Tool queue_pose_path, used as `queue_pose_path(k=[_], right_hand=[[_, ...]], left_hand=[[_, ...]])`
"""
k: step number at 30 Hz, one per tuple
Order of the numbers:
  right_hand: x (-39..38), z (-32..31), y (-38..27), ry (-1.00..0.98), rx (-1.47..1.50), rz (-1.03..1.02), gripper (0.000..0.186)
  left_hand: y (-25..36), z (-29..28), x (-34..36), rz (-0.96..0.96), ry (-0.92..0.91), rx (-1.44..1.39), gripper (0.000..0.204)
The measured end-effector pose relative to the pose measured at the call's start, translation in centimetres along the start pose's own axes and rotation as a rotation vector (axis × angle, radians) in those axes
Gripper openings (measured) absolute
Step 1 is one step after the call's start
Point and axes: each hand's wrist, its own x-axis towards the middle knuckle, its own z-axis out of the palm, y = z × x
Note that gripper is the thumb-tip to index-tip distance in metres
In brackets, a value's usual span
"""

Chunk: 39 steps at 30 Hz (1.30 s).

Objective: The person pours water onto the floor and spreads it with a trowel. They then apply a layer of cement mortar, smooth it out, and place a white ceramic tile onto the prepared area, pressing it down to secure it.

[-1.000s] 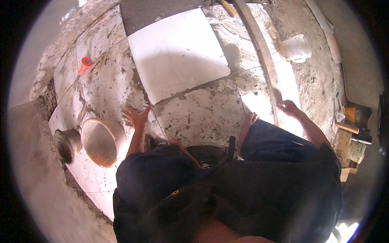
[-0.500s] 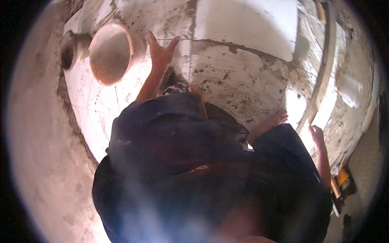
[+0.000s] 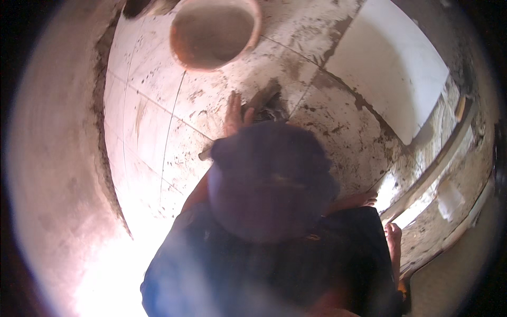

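My left hand (image 3: 235, 116) lies low over the smeared pale floor tiles, its fingers stretched and the thumb apart. Beside its thumb is a dark grey, crumpled-looking thing (image 3: 269, 103); its kind is too blurred to tell. Farther off stands a round orange-rimmed tub (image 3: 214, 34), grey inside. My right hand (image 3: 392, 232) is far to the right past my dark-clothed leg, next to the near end of a long straight bar (image 3: 430, 171). Its fingers look curled in, and what they may hold is hidden.
A clean white tile (image 3: 388, 68) lies at the far right, edged by dark joints. A short wooden-looking piece (image 3: 460, 108) sits by the bar. Whitish plastic (image 3: 450, 199) lies beyond it. A rough wall (image 3: 58, 158) runs along the left. My bare foot (image 3: 364, 201) rests on the tiles.
My left hand has moved from beside the tub to near the dark grey thing. The view has shifted, so the tub appears higher and farther right. My right hand stays near the bar.
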Motion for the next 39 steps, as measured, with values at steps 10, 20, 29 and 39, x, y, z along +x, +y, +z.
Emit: queue_pose_path(k=[10,20,29,39], right_hand=[[-0.5,-0.1,-4.7,-0.064,-0.074,-0.065,0.03],[2.5,-1.8,-7.9,0.215,-0.435,-0.369,0.031],[-0.6,0.1,-11.8,0.15,-0.359,-0.243,0.033],[-2.2,-1.5,-19.7,0.272,-0.133,-0.647,0.03]], left_hand=[[0.8,-10.2,-0.9,-0.156,0.239,-0.177,0.054],[-11.0,-9.5,-10.2,0.105,-0.498,0.407,0.059],[-9.6,-13.5,-4.6,0.192,-0.709,0.562,0.042],[3.5,-24.7,5.9,0.422,-0.882,0.746,0.023]])
